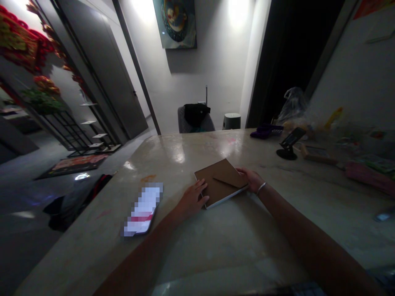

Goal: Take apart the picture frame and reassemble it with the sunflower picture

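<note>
One brown notebook (219, 185) is being touched from both sides as it lies on the counter (166, 164), directly ahead of the person. Its long axis appears to be running across the body, rising slightly from near left to far right, while its white page edge is being turned toward the person. The left hand (191, 200) is being spread open against the near-left edge, and it sits nearer the person. The right hand (249, 179) is being placed at the far-right corner, with a bangle (261, 188) being worn just behind it. Whether either hand is gripping the notebook cannot be told. A blurred phone (142, 209) is lying left of the left hand, and a phone stand (288, 144) is standing farther right.
</note>
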The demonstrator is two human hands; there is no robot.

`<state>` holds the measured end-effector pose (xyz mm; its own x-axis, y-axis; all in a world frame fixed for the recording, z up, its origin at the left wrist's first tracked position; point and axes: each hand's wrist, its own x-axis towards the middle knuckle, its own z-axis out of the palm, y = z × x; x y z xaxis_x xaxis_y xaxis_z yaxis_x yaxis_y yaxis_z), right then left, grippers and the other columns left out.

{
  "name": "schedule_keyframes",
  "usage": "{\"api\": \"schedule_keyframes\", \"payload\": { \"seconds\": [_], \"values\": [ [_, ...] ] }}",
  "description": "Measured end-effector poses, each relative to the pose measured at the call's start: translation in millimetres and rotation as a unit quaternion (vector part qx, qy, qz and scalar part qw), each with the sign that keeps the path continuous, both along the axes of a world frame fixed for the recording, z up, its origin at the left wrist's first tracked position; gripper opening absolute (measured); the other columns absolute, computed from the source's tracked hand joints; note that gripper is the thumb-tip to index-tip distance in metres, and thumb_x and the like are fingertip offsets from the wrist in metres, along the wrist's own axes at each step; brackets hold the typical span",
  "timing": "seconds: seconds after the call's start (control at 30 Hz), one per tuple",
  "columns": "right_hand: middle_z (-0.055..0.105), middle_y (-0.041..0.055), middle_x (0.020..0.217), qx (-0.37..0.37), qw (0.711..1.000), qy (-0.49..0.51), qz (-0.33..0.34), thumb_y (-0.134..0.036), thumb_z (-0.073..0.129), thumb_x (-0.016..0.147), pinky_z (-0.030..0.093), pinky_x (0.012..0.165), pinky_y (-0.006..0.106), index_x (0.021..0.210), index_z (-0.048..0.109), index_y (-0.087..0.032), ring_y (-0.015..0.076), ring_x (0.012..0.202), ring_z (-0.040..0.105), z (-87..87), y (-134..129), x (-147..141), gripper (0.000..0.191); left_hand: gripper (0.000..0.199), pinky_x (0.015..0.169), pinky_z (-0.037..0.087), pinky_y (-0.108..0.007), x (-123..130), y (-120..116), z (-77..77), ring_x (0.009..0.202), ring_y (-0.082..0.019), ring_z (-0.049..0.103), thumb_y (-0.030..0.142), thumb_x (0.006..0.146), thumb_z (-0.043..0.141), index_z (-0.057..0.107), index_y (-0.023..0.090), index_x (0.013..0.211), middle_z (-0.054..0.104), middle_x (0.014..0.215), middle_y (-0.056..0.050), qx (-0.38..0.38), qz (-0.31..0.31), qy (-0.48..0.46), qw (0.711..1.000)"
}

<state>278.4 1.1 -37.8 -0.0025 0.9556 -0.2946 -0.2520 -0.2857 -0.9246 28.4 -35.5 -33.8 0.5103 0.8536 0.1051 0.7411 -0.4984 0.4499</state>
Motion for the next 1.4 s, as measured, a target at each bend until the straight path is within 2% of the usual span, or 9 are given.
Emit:
{"api": "schedule_keyframes", "payload": {
  "seconds": [0.07, 0.13, 0.23, 0.37, 0.6, 0.8, 0.97, 1.13, 1.4],
  "values": [
    [0.068, 0.0048, 0.073, 0.017, 0.993, -0.116, 0.006, -0.027, 0.043, 0.081, 0.049, 0.063, 0.029, 0.085, 0.061, -0.014, 0.0165, 0.067, 0.063, 0.3, 0, -2, 0.023, 0.046, 0.106, 0.023, -0.041, -3, 1, 0.7, 0.130, -0.022, 0.027, 0.028, 0.080, 0.044, 0.045, 0.015, 0.124, 0.035, 0.140, -0.011, 0.007, 0.008, -0.004, 1.000],
    [0.068, 0.0051, 0.081, 0.047, 0.968, -0.246, -0.006, -0.027, 0.048, 0.079, 0.047, 0.064, 0.025, 0.088, 0.061, -0.015, 0.0157, 0.074, 0.063, 0.4, -1, -5, 0.020, 0.043, 0.106, 0.024, -0.040, -7, 3, 1.3, 0.128, -0.021, 0.031, 0.023, 0.079, 0.043, 0.049, 0.015, 0.120, 0.039, 0.137, -0.011, 0.020, 0.016, -0.011, 1.000],
    [0.068, 0.0074, 0.087, 0.080, 0.910, -0.407, 0.001, -0.026, 0.054, 0.076, 0.044, 0.064, 0.024, 0.095, 0.060, -0.014, 0.0163, 0.078, 0.061, 0.4, -5, -11, 0.023, 0.037, 0.103, 0.030, -0.040, -11, 5, 2.4, 0.122, -0.021, 0.041, 0.015, 0.076, 0.043, 0.055, 0.015, 0.111, 0.048, 0.130, -0.011, 0.045, 0.036, -0.031, 0.998],
    [0.067, 0.0081, 0.086, 0.116, 0.830, -0.543, 0.054, -0.028, 0.050, 0.080, 0.041, 0.065, 0.023, 0.105, 0.056, -0.014, 0.0153, 0.077, 0.061, 2.1, -12, -14, 0.029, 0.033, 0.096, 0.040, -0.039, -13, 8, 1.7, 0.111, -0.020, 0.051, 0.010, 0.072, 0.043, 0.058, 0.016, 0.100, 0.057, 0.117, -0.011, 0.067, 0.061, -0.055, 0.994],
    [0.066, 0.0094, 0.088, 0.158, 0.770, -0.613, 0.074, -0.021, 0.049, 0.080, 0.039, 0.076, 0.023, 0.099, 0.061, -0.011, 0.0165, 0.086, 0.059, 1.3, -12, -14, 0.024, 0.019, 0.094, 0.041, -0.039, -9, 15, -6.8, 0.102, -0.020, 0.055, 0.011, 0.072, 0.046, 0.061, 0.016, 0.084, 0.061, 0.106, -0.009, 0.116, 0.067, -0.083, 0.987],
    [0.063, 0.0101, 0.095, 0.186, 0.764, -0.612, 0.081, -0.018, 0.046, 0.081, 0.039, 0.078, 0.026, 0.112, 0.054, -0.012, 0.0175, 0.090, 0.056, -6.2, -9, -12, 0.032, 0.021, 0.091, 0.042, -0.037, 1, 20, -6.5, 0.094, -0.018, 0.055, 0.011, 0.076, 0.042, 0.061, 0.018, 0.083, 0.063, 0.094, -0.006, 0.140, 0.112, -0.117, 0.977],
    [0.061, 0.0115, 0.096, 0.224, 0.752, -0.616, 0.067, -0.018, 0.045, 0.082, 0.038, 0.082, 0.029, 0.103, 0.062, -0.017, 0.0194, 0.091, 0.054, -9.4, -10, -12, 0.027, 0.022, 0.087, 0.042, -0.035, 9, 24, -5.0, 0.090, -0.019, 0.055, 0.015, 0.078, 0.041, 0.061, 0.016, 0.085, 0.063, 0.090, -0.007, 0.130, 0.151, -0.126, 0.972],
    [0.060, 0.0116, 0.093, 0.266, 0.728, -0.628, 0.069, -0.023, 0.046, 0.084, 0.037, 0.085, 0.031, 0.093, 0.066, -0.016, 0.0201, 0.091, 0.051, -1.3, -15, -16, 0.023, 0.031, 0.084, 0.041, -0.035, 12, 26, -2.7, 0.086, -0.020, 0.055, 0.030, 0.085, 0.034, 0.062, 0.015, 0.084, 0.063, 0.086, -0.008, 0.116, 0.146, -0.140, 0.972],
    [0.060, 0.0120, 0.090, 0.291, 0.711, -0.633, 0.095, -0.028, 0.047, 0.084, 0.037, 0.083, 0.032, 0.090, 0.067, -0.014, 0.0198, 0.088, 0.051, 8.4, -21, -22, 0.025, 0.036, 0.084, 0.040, -0.033, 9, 26, -4.4, 0.086, -0.019, 0.055, 0.034, 0.086, 0.031, 0.061, 0.016, 0.082, 0.062, 0.084, -0.006, 0.103, 0.137, -0.148, 0.974]
  ]
}}
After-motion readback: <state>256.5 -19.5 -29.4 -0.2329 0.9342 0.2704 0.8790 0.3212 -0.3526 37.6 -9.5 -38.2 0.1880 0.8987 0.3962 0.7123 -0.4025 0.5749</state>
